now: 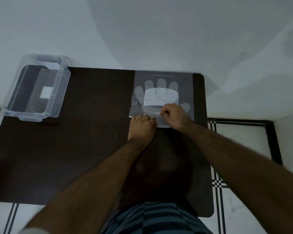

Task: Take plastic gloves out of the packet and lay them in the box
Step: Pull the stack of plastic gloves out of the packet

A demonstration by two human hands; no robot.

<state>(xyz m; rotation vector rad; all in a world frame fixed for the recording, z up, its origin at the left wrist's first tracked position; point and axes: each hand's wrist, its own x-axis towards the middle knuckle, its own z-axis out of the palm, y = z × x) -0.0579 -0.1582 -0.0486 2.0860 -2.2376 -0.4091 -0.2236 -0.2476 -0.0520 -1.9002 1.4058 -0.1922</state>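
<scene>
A clear packet (162, 80) of plastic gloves lies flat at the far right of the dark table, with a hand shape and a white label showing through it. My left hand (141, 126) rests on the packet's near left corner, fingers curled on it. My right hand (173, 116) pinches the packet's near edge between thumb and fingers. The clear plastic box (61, 92) stands at the far left corner of the table, lid off, with only a white sticker on its base.
The dark table (91, 132) fills the middle of the view and stands against a white wall (142, 31). Tiled floor with black lines (243, 149) shows on the right and near edges. The box overhangs the table's far left corner.
</scene>
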